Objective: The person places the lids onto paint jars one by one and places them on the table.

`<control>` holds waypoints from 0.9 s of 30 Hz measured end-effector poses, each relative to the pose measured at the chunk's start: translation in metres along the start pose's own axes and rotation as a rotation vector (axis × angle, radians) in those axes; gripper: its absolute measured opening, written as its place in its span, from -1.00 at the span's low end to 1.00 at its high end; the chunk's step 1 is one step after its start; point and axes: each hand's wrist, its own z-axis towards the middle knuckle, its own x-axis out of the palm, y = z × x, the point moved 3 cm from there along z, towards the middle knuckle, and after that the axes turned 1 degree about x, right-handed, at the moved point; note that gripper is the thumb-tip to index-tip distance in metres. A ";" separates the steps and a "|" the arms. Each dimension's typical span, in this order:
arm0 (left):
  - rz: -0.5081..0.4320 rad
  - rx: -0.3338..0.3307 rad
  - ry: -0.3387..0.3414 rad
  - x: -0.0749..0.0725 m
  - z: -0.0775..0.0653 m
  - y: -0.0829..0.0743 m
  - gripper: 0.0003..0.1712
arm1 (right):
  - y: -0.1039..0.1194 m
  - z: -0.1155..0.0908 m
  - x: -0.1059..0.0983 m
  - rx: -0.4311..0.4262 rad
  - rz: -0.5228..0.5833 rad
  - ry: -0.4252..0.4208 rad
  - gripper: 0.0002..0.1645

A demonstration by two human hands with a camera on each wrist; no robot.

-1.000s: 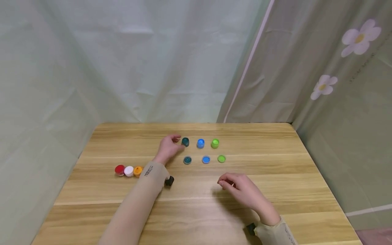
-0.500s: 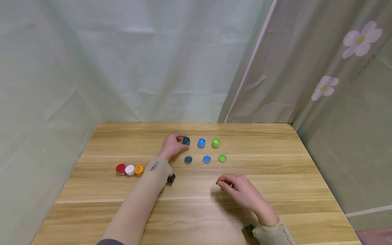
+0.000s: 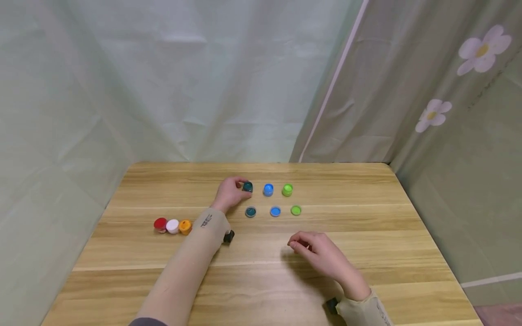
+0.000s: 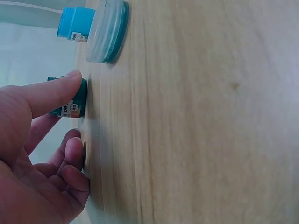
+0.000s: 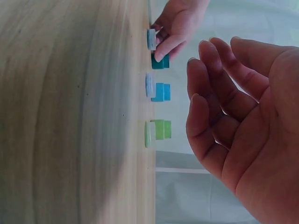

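In the head view my left hand (image 3: 229, 194) pinches a small dark green paint jar (image 3: 248, 187) between thumb and index finger. The jar has no lid on and stands upright on the table; its label shows in the left wrist view, beneath the thumb (image 4: 56, 95). To its right are an uncapped blue paint jar (image 3: 268, 190) and a light green paint jar (image 3: 287, 190). Each jar's lid lies nearer to me: dark green lid (image 3: 250, 212), blue lid (image 3: 275, 211), light green lid (image 3: 296, 210). My right hand (image 3: 320, 251) hovers over the table, fingers loosely bent around nothing.
At the left, a red-topped jar (image 3: 161, 225), a white jar (image 3: 173, 226) and an orange jar (image 3: 185, 227) stand side by side, close to my left forearm. The wooden table (image 3: 261, 280) ends at a pale curtain (image 3: 228, 90) behind.
My left hand has moved slightly right and closed its thumb and index finger on the dark green jar. The right hand stays almost still.
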 end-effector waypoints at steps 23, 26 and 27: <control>-0.304 0.153 -0.092 -0.041 -0.110 -0.003 -0.44 | -0.006 0.019 0.005 0.131 -0.065 0.219 -0.70; -0.332 0.177 -0.073 -0.045 -0.120 -0.004 -0.41 | 0.000 0.032 0.009 0.138 -0.061 0.272 -0.65; -0.344 0.188 -0.067 -0.046 -0.123 -0.004 -0.41 | 0.002 0.037 0.009 0.134 -0.059 0.275 -0.63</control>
